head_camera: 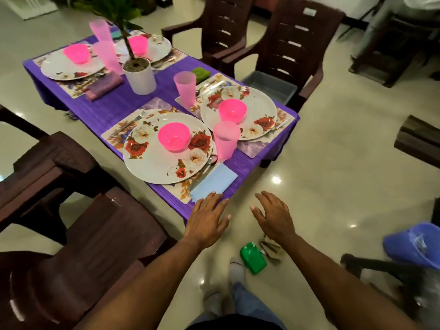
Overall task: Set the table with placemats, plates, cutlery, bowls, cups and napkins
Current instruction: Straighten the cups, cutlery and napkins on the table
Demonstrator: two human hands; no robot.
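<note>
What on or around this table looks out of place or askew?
A green container lies on the floor beside some crumpled wrapping, below the right hand. On the table, the light blue napkin lies at the very edge, by the left hand.

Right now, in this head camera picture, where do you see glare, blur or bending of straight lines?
Head view: small bright glare spots lie on the glossy cream floor tiles; the blue plastic bag at the right edge is smeared by blur; the wide lens bows the purple-clothed table and the dark brown plastic chairs; the near floral plate is sharp.
</note>
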